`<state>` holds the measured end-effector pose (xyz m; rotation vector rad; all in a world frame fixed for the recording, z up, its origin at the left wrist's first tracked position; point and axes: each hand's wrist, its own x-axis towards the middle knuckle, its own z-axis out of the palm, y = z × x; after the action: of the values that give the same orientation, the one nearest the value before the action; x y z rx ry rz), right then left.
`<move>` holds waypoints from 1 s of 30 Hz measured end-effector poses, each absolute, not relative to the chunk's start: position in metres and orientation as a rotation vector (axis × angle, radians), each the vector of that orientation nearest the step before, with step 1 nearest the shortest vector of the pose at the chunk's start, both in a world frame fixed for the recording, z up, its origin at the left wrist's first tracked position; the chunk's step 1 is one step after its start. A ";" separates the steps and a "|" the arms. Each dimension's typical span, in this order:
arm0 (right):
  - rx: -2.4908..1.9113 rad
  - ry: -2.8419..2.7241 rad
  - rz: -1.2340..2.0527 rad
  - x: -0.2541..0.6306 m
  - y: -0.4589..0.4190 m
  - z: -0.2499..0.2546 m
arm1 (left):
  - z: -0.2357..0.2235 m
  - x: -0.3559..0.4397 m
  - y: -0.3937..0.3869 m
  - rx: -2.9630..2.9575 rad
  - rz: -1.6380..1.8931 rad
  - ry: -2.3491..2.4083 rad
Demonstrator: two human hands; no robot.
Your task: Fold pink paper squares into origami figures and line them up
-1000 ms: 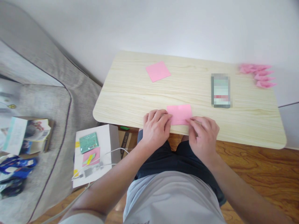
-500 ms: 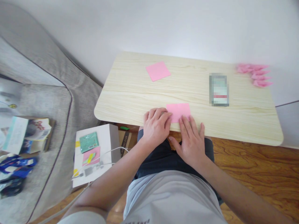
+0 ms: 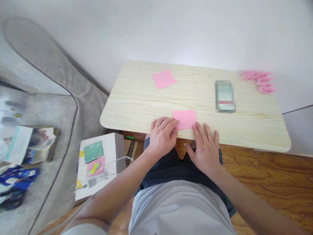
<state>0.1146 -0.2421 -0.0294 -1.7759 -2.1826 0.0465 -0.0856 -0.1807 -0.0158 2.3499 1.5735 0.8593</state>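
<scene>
- A pink paper sheet [image 3: 184,117] lies at the centre of the frame, slightly right of the middle, near the front edge of a pale wood-grain table [image 3: 132,104].
- At its left side, the person's left hand [image 3: 163,134] rests with fingers bent and close together, fingertips on the paper; whether the thumb and forefinger pinch it cannot be told from this angle.
- At its lower right corner, the right hand [image 3: 204,148] lies palm down, fingers extended and slightly apart, the thumb stretched out to the left, away from the paper.
- Above, in the upper middle of the frame, a second pink sheet [image 3: 163,79] sits turned at an angle on the tabletop.
- Right of centre, a pixelated, phone-shaped object [image 3: 225,97] stands out on the pale surface.
- Folded pink pieces [image 3: 262,82] cluster at the table's far corner, upper right.
- A white box [image 3: 119,148] at lower left bears a green packet [image 3: 93,152], beside a grey sofa [image 3: 55,111] filling the frame's left side.
</scene>
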 end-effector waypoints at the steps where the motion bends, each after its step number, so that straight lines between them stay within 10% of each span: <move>1: -1.768 -2.177 0.046 0.115 -0.242 -0.029 | -0.016 -0.086 -0.182 2.350 0.862 1.553; 30: -1.761 -2.238 0.106 0.099 -0.242 -0.021 | -0.017 -0.109 -0.189 2.473 0.745 1.402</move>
<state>0.0993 -0.2424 -0.0207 -1.7605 -2.2381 0.1065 -0.1086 -0.1887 -0.0174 2.4726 1.4021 0.7449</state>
